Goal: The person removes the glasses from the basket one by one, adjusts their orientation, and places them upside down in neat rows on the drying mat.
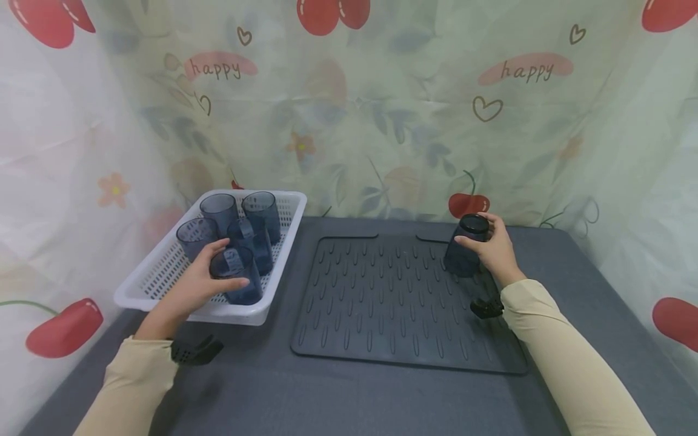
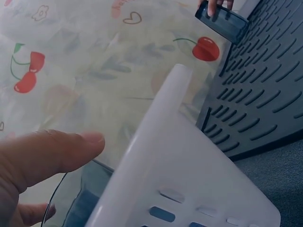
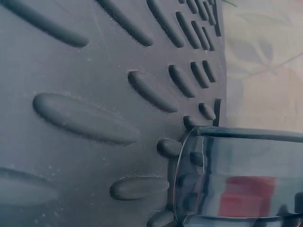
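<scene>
In the head view my right hand (image 1: 497, 248) grips a dark blue drinking glass (image 1: 462, 257) near its base. The glass is upside down, its mouth at the back right of a black ribbed drying mat (image 1: 382, 303). Close up, the right wrist view shows the glass's rim (image 3: 182, 179) at the ribs; I cannot tell if it touches. Over the white basket (image 1: 286, 257) at left, my left hand (image 1: 199, 278) spreads its thumb and fingers around the nearest upright glass (image 1: 245, 290). The thumb looks straight in the left wrist view, with that glass (image 2: 87, 196) below it.
Several other blue glasses (image 1: 220, 209) stand mouth up in the basket, behind the left hand. A dark grey cloth (image 1: 349, 399) covers the table. Printed curtains (image 1: 354, 139) hang at the back and both sides.
</scene>
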### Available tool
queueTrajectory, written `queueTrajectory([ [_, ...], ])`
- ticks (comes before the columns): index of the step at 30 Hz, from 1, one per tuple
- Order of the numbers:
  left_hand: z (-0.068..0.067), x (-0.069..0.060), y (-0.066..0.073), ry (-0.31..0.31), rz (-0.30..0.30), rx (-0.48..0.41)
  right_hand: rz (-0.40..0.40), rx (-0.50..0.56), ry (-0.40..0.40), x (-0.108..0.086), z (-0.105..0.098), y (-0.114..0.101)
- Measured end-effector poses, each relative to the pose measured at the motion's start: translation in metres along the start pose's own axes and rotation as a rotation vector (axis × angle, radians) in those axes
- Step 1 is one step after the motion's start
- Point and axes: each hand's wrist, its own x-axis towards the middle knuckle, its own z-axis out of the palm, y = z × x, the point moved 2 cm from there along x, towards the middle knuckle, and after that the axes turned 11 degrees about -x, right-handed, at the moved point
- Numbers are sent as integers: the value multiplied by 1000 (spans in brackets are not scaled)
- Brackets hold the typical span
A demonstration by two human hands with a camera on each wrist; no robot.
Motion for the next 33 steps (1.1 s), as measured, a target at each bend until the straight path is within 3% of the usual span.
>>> queueTrajectory([
  [33,-1,8,-4,-46,-66,40,4,-8,-2,2,1,2],
])
